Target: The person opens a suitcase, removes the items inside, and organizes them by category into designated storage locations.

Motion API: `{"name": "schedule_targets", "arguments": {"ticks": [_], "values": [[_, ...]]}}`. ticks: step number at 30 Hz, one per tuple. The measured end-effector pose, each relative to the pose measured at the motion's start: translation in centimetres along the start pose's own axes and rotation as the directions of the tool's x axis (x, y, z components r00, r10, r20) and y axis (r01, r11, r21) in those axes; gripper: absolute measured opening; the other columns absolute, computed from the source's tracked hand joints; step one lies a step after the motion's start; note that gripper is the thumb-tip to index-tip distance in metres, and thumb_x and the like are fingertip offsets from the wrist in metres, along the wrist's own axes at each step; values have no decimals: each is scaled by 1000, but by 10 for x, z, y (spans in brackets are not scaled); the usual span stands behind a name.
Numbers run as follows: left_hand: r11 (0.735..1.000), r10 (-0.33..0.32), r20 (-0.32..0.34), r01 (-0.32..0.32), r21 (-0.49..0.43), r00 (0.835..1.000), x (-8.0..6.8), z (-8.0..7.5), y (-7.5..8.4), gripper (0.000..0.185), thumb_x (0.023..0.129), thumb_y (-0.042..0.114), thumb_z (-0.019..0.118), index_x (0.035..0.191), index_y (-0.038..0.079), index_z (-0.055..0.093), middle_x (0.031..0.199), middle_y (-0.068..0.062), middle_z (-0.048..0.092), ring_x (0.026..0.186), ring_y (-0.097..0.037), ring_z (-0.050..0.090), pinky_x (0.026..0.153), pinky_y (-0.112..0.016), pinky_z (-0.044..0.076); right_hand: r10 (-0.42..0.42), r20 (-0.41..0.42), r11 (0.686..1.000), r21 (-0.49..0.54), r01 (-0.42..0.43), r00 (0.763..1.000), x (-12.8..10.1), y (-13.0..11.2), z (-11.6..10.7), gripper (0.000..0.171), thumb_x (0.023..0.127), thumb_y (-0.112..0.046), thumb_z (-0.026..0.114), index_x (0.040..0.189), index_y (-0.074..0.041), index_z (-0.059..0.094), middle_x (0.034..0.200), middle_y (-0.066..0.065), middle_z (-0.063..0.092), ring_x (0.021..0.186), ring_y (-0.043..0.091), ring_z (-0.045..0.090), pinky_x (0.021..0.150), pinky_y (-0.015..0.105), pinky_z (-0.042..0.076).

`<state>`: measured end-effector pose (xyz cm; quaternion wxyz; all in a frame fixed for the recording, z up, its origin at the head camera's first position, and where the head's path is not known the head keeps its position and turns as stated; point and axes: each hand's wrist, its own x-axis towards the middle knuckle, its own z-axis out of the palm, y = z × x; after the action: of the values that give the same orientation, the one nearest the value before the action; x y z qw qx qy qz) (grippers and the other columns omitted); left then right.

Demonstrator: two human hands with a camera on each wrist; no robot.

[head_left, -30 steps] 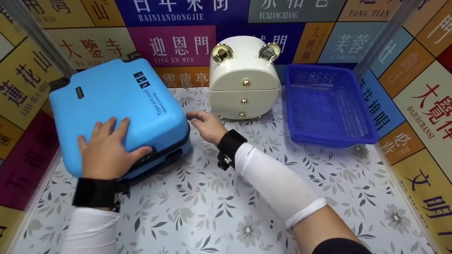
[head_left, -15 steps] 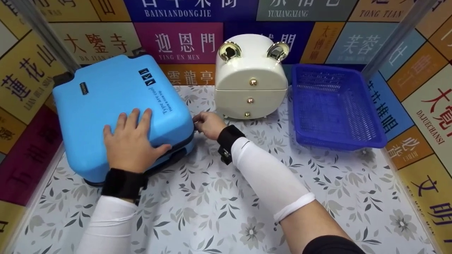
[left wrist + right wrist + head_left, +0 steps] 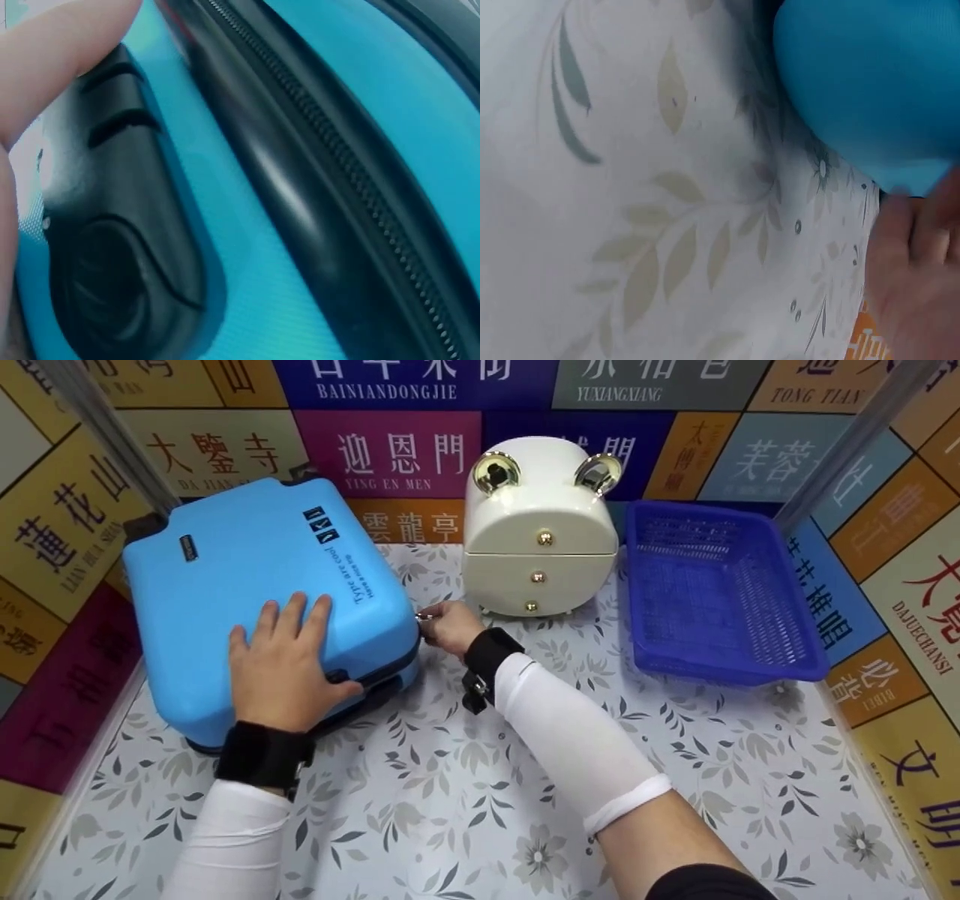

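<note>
Suitcase [image 3: 262,592] lies flat on the desk [image 3: 465,802], left of the cream drawer box [image 3: 538,536], its zip looking closed all round; left hand [image 3: 289,671] presses flat on its shell; right hand [image 3: 448,626] pinches the zip pull [image 3: 425,617] at its near-right corner, unzipping judged barely begun.

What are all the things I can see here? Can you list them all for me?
suitcase: one, light blue, lying flat at the left of the table
zipper pull: one, silver, at the suitcase's right edge
drawer box: one, cream with gold knobs, at the back middle
basket: one, dark blue, at the right
table: one, white with grey leaves
left hand: rests flat on the suitcase
right hand: pinches the zipper pull
</note>
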<state>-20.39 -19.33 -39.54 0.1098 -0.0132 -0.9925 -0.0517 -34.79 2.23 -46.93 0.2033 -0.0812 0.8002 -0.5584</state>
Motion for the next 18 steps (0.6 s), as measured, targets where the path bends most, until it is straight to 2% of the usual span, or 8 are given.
{"name": "schedule_targets", "arguments": {"ticks": [1,3,5,7,10,12,17,18], "values": [[1000,-1,4,1,-1,1000,0,0,0,129,65,61,97,169,22,31,171,-19,36,154,-52,34,118,-82,24,-16,-24,997,-82,14,1000,-1,-2,-2,35,100,-6,63,132,6,69,101,13,74,83,16,67,80,26,57],[1000,-6,11,6,-1,1000,0,-1,1,129,66,61,96,169,22,30,172,-19,35,155,-52,33,119,-82,23,-49,-55,965,-259,33,997,-4,-8,-5,36,99,-11,67,132,2,71,109,16,78,93,21,72,89,29,58],[1000,-13,20,13,3,1000,0,-1,2,129,66,61,96,170,23,30,172,-18,34,155,-52,32,119,-82,23,-88,-43,897,-437,61,995,-8,-13,-7,34,101,-14,67,133,-3,72,118,16,79,108,26,74,100,33,56],[1000,-20,27,20,5,999,0,-2,2,129,66,61,96,170,23,29,172,-18,34,155,-53,31,119,-82,23,-118,-6,820,-565,94,993,-13,-18,-8,31,102,-15,67,130,-4,75,122,14,79,119,31,71,107,38,54],[1000,-28,35,28,3,999,-1,-2,3,129,66,61,97,170,22,29,172,-19,33,155,-53,31,119,-82,22,-172,52,710,-686,160,984,-23,-20,-8,23,102,-12,65,118,-5,79,119,12,79,117,33,72,105,41,56],[999,-34,37,34,2,999,-1,-3,4,129,66,60,97,169,22,30,172,-19,34,155,-54,31,119,-82,22,-180,73,692,-699,179,981,-33,-20,-7,20,102,-12,64,112,-3,80,114,14,80,112,35,73,101,44,57],[998,-55,50,55,-2,997,3,-6,8,129,67,59,97,170,21,28,172,-20,32,156,-54,28,119,-83,21,-145,55,734,-664,144,988,-50,-18,-5,18,102,-8,62,109,-2,78,112,13,79,109,34,73,100,44,58],[998,-56,53,56,-5,997,4,-7,9,129,68,59,96,170,21,28,172,-21,32,156,-54,27,119,-82,21,-145,41,731,-669,135,989,-50,-18,-6,17,100,-7,62,107,-3,78,110,13,79,107,33,73,98,44,58]]}}
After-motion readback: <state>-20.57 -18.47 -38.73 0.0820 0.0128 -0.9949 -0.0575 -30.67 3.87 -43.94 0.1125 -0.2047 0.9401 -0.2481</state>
